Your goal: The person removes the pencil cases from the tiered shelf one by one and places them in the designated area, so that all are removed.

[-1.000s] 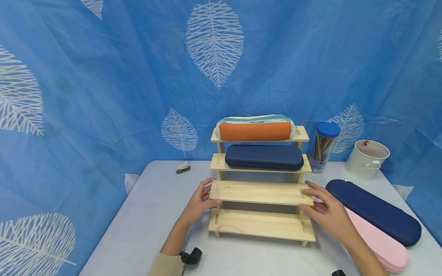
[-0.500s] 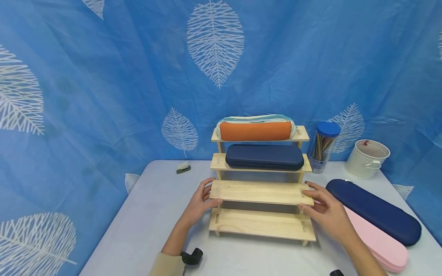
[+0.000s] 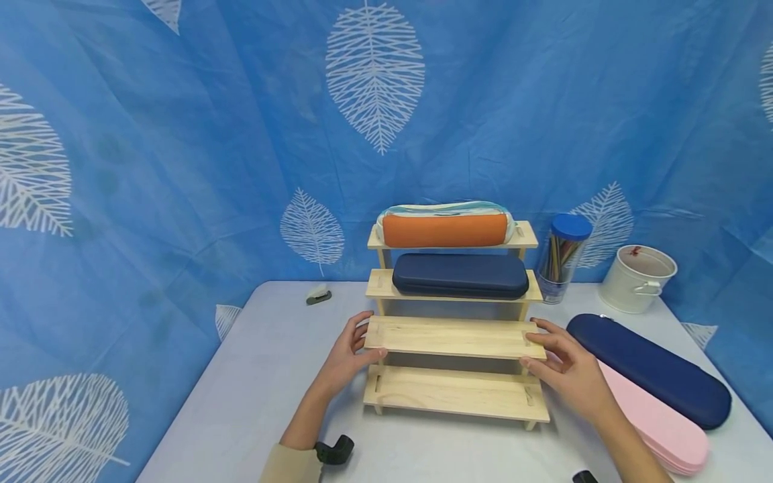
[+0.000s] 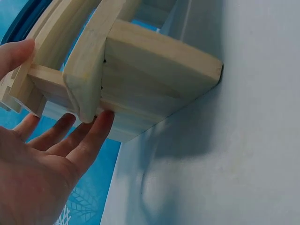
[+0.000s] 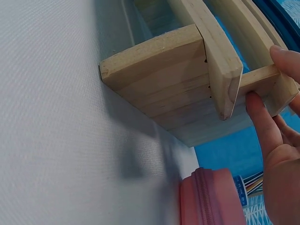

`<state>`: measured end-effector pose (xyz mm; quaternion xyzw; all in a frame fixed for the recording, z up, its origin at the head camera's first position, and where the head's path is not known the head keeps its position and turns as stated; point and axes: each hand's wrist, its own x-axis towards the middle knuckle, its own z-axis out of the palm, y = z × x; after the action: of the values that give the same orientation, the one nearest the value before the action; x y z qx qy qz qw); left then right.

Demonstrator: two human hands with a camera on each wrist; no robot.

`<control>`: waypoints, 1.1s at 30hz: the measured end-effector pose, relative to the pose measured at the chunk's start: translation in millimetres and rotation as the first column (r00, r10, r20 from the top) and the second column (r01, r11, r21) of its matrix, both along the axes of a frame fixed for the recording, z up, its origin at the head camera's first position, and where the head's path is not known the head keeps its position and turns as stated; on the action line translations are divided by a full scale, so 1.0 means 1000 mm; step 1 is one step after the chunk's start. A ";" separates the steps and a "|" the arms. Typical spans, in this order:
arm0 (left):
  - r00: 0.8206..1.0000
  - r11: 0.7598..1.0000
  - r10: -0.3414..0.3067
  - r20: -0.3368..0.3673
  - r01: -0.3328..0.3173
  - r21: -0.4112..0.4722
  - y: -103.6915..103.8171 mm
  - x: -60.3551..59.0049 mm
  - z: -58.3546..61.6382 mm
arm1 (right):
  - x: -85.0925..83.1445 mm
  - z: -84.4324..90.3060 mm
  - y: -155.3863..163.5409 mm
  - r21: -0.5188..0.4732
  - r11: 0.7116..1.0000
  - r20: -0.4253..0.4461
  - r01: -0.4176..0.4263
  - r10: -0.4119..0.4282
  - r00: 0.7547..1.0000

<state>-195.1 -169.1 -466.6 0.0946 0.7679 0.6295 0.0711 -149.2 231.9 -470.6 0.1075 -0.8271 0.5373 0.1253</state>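
Observation:
A four-step wooden rack [image 3: 453,394] stands mid-table. An orange pencil case [image 3: 445,229] lies on its top step and a navy case [image 3: 460,275] on the one below; the two lower steps are bare. My left hand [image 3: 347,355] holds the left end of the second-lowest step, thumb at the front edge and fingers at the side. My right hand [image 3: 564,372] holds that step's right end between thumb and fingers. In the left wrist view the left hand [image 4: 42,159] has its fingers under the rack [image 4: 150,89]. The right wrist view shows the right hand [image 5: 281,140] pinching the rack [image 5: 164,70].
A long navy case [image 3: 649,369] and a pink case [image 3: 658,422] lie on the table [image 3: 272,376] right of the rack. A blue-lidded tumbler of pencils [image 3: 561,258] and a white bucket [image 3: 637,278] stand back right. A small stapler [image 3: 318,294] sits back left. Blue leaf-print cloth hangs behind.

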 end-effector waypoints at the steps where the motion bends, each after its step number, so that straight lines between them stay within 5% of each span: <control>1: 1.000 1.000 0.000 -0.001 0.000 0.003 0.000 0.000 0.000 | 0.000 0.000 0.000 0.001 1.000 0.002 0.002 -0.002 1.000; 8: 0.997 0.994 0.045 -0.057 -0.039 0.104 0.002 0.003 0.008 | -0.001 -0.001 0.001 -0.005 1.000 0.008 0.004 -0.004 1.000; 15: 0.966 0.940 0.212 -0.149 -0.161 0.299 0.003 -0.001 0.016 | -0.002 -0.002 0.002 -0.007 1.000 0.004 0.004 -0.004 1.000; 23: 0.881 0.933 0.352 -0.316 -0.302 0.196 0.013 0.009 0.066 | -0.002 -0.001 0.001 -0.020 1.000 0.023 -0.014 0.015 1.000; 33: 0.818 0.958 0.288 -0.498 -0.244 0.152 0.022 0.003 0.093 | 0.000 -0.004 0.000 -0.024 1.000 -0.010 -0.013 0.013 1.000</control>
<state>-192.3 -147.1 -373.8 0.1541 0.7381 0.6155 -0.2292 -149.1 232.4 -474.7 0.1142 -0.8190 0.5477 0.1273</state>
